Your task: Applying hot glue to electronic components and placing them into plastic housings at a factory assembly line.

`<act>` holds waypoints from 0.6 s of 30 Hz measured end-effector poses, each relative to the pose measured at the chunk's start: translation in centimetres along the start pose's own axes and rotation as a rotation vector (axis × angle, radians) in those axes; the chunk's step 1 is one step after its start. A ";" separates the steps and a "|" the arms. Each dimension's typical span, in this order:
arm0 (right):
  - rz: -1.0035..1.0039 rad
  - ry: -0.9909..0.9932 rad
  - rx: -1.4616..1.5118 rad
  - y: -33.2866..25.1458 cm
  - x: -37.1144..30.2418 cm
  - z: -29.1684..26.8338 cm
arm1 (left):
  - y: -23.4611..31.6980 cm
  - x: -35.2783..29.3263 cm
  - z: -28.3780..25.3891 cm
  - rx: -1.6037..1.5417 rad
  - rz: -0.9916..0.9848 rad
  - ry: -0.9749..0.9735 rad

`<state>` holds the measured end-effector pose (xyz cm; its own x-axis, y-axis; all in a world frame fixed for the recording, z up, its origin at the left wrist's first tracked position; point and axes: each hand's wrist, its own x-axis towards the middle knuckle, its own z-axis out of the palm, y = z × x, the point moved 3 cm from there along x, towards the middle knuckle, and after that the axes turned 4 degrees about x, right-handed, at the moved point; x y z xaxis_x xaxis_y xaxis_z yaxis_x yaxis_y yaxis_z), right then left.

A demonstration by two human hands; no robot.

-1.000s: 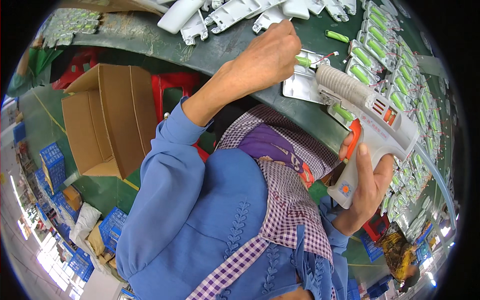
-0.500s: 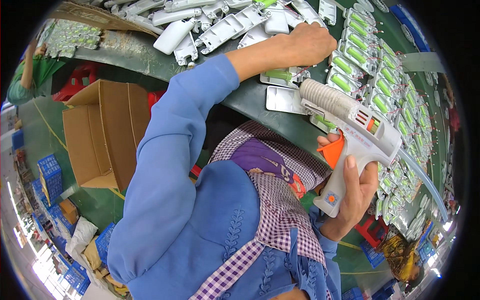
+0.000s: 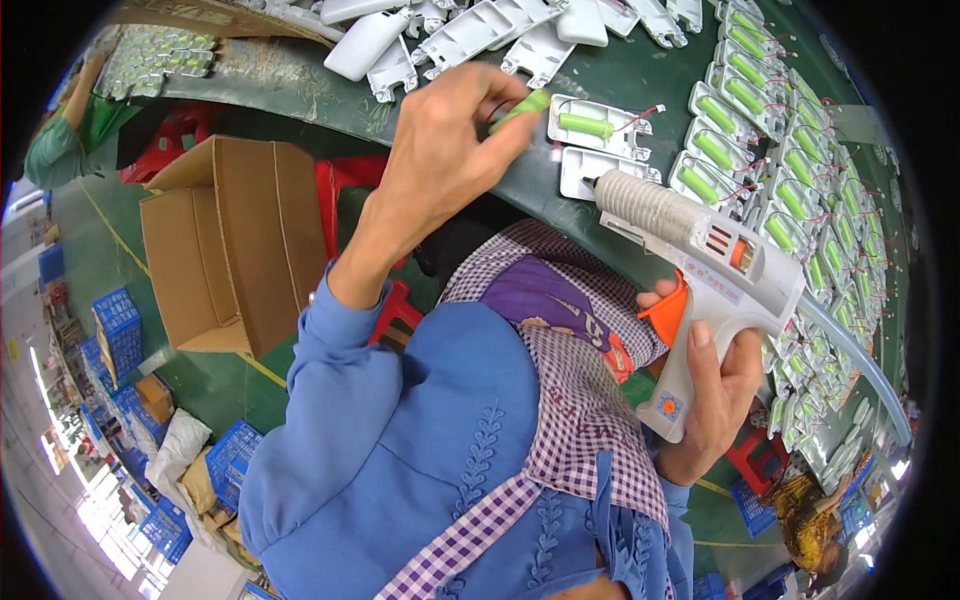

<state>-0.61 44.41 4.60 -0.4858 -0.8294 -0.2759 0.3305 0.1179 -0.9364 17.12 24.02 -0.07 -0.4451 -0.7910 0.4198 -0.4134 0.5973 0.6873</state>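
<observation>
Between the thumb and fingers of my left hand (image 3: 440, 150) is a green cylindrical battery (image 3: 522, 108), held above the table edge. My right hand (image 3: 715, 390) grips a white hot glue gun (image 3: 735, 285) by its handle, fingers by the orange trigger (image 3: 664, 312). The gun's nozzle points left, over or against an open white plastic shell (image 3: 578, 172) with no battery visible in it. Just beyond lies another white shell (image 3: 630, 144) holding a green battery (image 3: 585, 125) with thin wires.
Rows of white shells with green batteries (image 3: 745, 95) cover the table's right side. Loose white casings (image 3: 470, 35) are heaped at the far edge. An open cardboard box (image 3: 275, 240) stands left, near a red stool (image 3: 345, 185). Another person's arm (image 3: 75, 110) shows far left.
My left hand has come back from the far side of the table toward the left and now holds a green battery. The glue gun stays in my right hand, nearly unmoved.
</observation>
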 end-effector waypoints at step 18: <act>-0.024 0.105 -0.120 -0.3 -0.4 -1.5 | -2.2 -4.4 0.9 0.269 0.104 0.026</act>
<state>-1.79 45.53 4.68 -0.5762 -0.7719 -0.2687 0.2222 0.1685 -0.9603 19.31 26.29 -3.97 -0.4768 -0.7247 0.4975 -0.5643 0.6863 0.4589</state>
